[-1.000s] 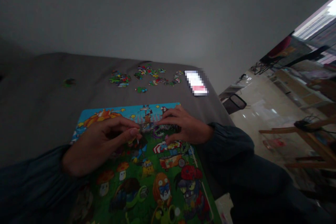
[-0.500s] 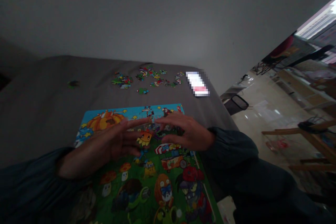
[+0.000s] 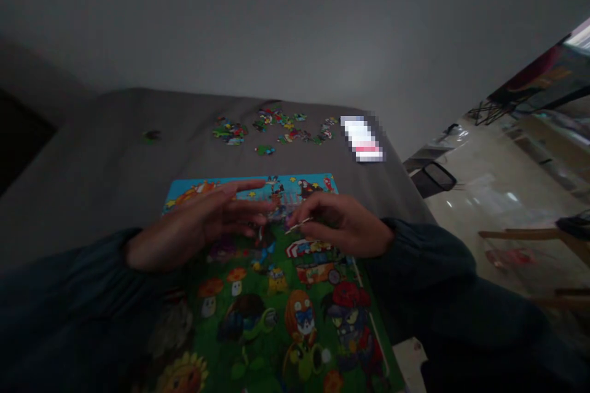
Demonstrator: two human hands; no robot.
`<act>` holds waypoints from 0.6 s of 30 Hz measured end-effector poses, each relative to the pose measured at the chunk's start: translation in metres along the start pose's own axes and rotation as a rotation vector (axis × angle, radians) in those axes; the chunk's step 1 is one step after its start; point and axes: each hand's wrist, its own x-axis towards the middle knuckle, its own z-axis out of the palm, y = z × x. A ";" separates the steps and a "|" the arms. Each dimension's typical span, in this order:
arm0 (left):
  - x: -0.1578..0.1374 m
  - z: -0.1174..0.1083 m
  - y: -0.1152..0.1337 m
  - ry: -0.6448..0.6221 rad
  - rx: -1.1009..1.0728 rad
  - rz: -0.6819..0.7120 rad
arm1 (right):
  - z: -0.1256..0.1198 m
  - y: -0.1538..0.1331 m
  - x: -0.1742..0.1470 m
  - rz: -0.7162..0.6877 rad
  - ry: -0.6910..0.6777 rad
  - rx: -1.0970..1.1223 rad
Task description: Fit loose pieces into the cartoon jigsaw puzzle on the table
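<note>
A colourful cartoon puzzle board with a blue top strip and a green field lies in front of me. Between the thumb and fingers of my right hand is a puzzle piece, seen nearly edge-on above the upper right of the board. My left hand hovers over the board's upper left, fingers stretched out and holding nothing. Its palm and sleeve hide part of the picture there. Beyond the board, loose puzzle pieces lie in small clusters.
The board rests on a grey cloth-covered surface against a pale wall. A lit phone, its screen blurred out, lies at the back right. One lone piece sits far left. Past the right edge, a chair stands on the floor.
An orange-faced piece between my hands has turned edge-on in my right fingers, which have closed. My left fingers have drawn clear of it. The whole view has shifted a little.
</note>
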 end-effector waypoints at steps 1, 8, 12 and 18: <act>0.002 -0.005 0.003 0.047 0.010 0.047 | -0.002 0.000 -0.001 0.045 -0.018 0.065; 0.017 -0.025 0.003 0.202 0.037 0.234 | -0.013 -0.002 0.001 0.209 -0.103 0.083; 0.024 -0.025 -0.006 0.204 0.091 0.275 | 0.000 -0.023 0.009 0.209 -0.165 -0.139; 0.024 -0.026 -0.007 0.183 0.113 0.296 | 0.067 -0.066 0.027 0.197 -0.495 -0.244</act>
